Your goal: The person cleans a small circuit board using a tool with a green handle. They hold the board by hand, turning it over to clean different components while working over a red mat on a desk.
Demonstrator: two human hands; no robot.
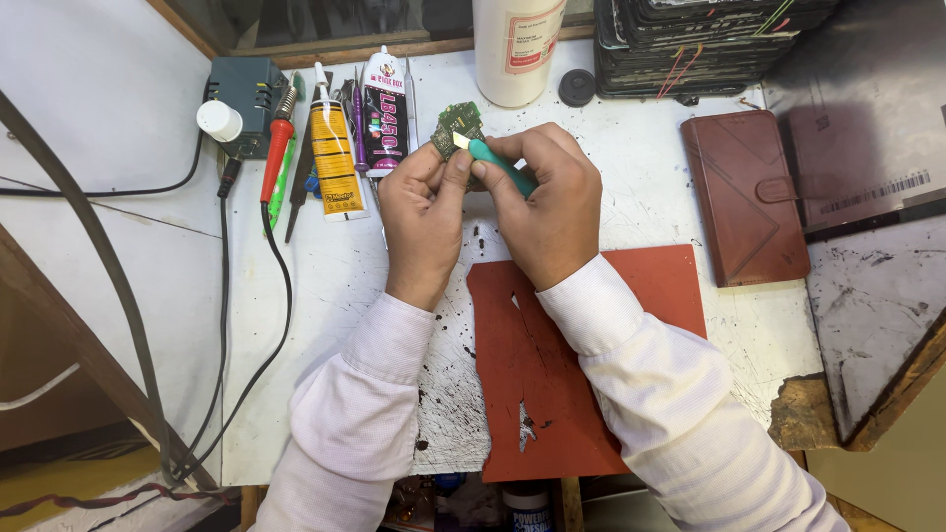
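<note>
My left hand (422,212) pinches a small green circuit board (455,125) above the white bench. In my right hand (552,202) is a teal-handled tool (501,164) whose pale tip rests against the board's face. Both hands meet over the back middle of the bench, just beyond a red work mat (650,296). White sleeves cover both forearms.
Glue tubes (335,163) and a black-and-white tube (384,108), a red-handled soldering iron (276,158) with its cable, and a grey power box (241,94) lie at the back left. A white bottle (514,49), stacked phones (690,44) and a brown wallet case (744,197) sit at the back right.
</note>
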